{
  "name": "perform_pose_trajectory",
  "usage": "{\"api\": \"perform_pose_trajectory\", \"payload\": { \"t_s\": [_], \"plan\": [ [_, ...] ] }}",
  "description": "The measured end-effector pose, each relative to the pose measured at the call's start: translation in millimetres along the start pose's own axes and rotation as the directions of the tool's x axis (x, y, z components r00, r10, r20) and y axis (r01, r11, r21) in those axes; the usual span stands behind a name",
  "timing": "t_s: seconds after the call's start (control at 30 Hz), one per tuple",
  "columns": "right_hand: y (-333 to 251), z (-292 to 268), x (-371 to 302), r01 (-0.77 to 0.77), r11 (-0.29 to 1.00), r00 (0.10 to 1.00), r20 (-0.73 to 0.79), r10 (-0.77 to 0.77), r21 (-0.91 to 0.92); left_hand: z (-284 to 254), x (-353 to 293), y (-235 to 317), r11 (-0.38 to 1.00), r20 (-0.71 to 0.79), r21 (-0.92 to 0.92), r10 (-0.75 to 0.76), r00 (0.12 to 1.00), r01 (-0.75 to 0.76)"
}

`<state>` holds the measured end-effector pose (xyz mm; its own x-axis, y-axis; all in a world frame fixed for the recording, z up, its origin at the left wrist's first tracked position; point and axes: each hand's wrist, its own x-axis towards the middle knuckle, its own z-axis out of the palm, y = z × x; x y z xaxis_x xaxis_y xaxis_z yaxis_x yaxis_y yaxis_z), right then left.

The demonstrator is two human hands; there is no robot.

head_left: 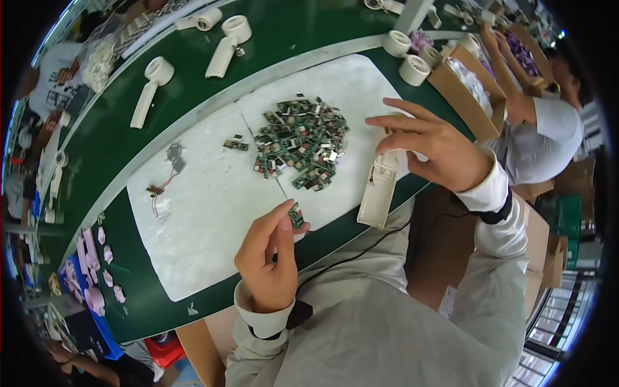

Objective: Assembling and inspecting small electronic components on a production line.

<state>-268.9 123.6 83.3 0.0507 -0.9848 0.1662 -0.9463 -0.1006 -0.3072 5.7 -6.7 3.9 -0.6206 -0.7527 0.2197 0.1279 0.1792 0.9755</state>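
Observation:
Between the thumb and fingers of my left hand (271, 251) is a small green circuit board (296, 215), pinched just above the near edge of the white mat (213, 245). My right hand (438, 145) has its fingers curled at the upper end of a cream plastic handle shell (376, 201), while the index finger stretches out to the left. The shell's open, hollow side faces up and its lower end reaches past the table edge; a thin reddish wire shows inside. Beyond both hands lies a heap of green circuit boards (300, 145) on the mat.
A wired part (174, 161) lies at the mat's left. Cream handheld fan bodies (222, 51) rest on the green table (180, 61) behind a raised rail. Pink parts (90, 258) sit left. A carton (464, 90) stands right, near a co-worker (548, 129). A black cable (354, 251) crosses my lap.

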Motion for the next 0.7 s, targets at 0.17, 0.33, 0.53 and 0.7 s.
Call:
{"api": "perform_pose_trajectory", "payload": {
  "t_s": [0.17, 0.33, 0.53, 0.7],
  "plan": [
    [-51.3, 2.7, -7.3, -0.331, 0.938, 0.944, 0.032, 0.329, 0.101, 30.3, -4.2, 6.7, 0.992, 0.1, -0.115, -0.045, 0.994, 0.057],
    [-31.1, 34.6, -11.9, -0.261, 0.957, 0.965, 0.006, 0.262, 0.13, 50.4, 6.4, 10.3, 0.984, 0.289, 0.07, 0.14, 0.947, -0.167],
    [-2.9, 45.7, -20.1, -0.014, 0.976, 0.997, -0.066, 0.029, 0.217, 65.3, 8.7, 0.9, 0.966, 0.417, 0.115, 0.166, 0.894, -0.233],
    [6.3, 48.0, -23.2, 0.062, 0.968, 0.995, -0.085, -0.043, 0.241, 68.1, 7.8, -2.0, 0.955, 0.411, 0.16, 0.165, 0.897, -0.249]
  ]
}}
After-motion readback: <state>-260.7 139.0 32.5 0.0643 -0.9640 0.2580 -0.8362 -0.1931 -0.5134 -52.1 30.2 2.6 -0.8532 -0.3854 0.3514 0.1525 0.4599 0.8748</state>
